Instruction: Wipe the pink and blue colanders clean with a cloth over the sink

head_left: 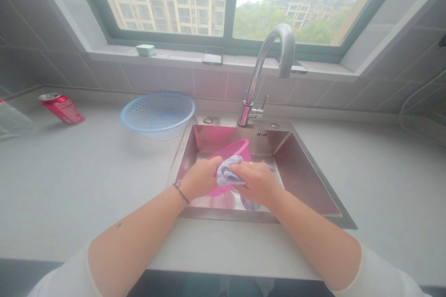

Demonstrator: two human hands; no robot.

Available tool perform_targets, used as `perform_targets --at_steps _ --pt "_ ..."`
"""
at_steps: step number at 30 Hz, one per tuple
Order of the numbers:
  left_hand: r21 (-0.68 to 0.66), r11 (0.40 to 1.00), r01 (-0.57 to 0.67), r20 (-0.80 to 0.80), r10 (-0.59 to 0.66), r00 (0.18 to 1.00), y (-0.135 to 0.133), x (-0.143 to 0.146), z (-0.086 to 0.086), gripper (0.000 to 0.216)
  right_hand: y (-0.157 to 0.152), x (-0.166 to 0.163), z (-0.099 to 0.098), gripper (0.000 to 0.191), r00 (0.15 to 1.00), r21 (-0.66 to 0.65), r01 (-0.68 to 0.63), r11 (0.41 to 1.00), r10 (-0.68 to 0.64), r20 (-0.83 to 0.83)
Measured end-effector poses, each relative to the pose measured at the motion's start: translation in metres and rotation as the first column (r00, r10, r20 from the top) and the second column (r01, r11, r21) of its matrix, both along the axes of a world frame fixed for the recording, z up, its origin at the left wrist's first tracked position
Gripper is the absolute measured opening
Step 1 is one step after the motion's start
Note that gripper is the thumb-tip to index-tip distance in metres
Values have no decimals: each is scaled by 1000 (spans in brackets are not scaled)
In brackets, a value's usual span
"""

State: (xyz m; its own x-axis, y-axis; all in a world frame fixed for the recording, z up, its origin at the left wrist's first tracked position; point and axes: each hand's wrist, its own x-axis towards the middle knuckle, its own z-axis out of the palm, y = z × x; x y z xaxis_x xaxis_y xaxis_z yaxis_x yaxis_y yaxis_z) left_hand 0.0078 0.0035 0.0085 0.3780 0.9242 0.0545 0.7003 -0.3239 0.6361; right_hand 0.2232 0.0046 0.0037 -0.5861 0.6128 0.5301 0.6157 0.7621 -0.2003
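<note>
Over the steel sink I hold a pink plastic basket, tilted on its side. My left hand is closed on the basket's near left part; its fingertips are partly hidden. A pale lavender cloth is bunched in my right hand, pressed near the basket's rim, and a loose end of it hangs below. The two hands are close together, with the cloth between them.
A chrome faucet arches over the back of the sink. On the left counter stand a blue basket and a red can. A green sponge and a phone lie on the windowsill.
</note>
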Motion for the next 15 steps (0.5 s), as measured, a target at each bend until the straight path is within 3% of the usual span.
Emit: perform_targets --at_steps 2,4,6,8,12,13,15 --pt "25 999 -28 1 28 1000 0 -2 2 29 10 7 2 19 988 -58 114 992 -120 -98" --pt "35 998 -46 11 45 999 -2 -3 6 36 22 16 5 18 934 -153 280 948 -306 -184" --pt "12 999 -47 29 47 998 -4 -3 8 38 26 20 6 19 898 -197 348 917 -386 -209" --pt "-17 998 -65 47 66 997 -5 -1 7 37 19 13 4 19 922 -170 311 935 -340 -184" --pt "-4 1000 -11 73 11 997 -2 -1 4 31 -2 -6 -2 17 999 -81 34 996 -36 -26" --pt "7 1000 0 73 0 997 -1 -2 3 32 -3 -6 -2 18 999 -98 17 995 -20 -28" --pt "20 1000 -1 76 0 997 0 -6 4 39 5 1 1 20 984 -151 98 984 -119 -134"
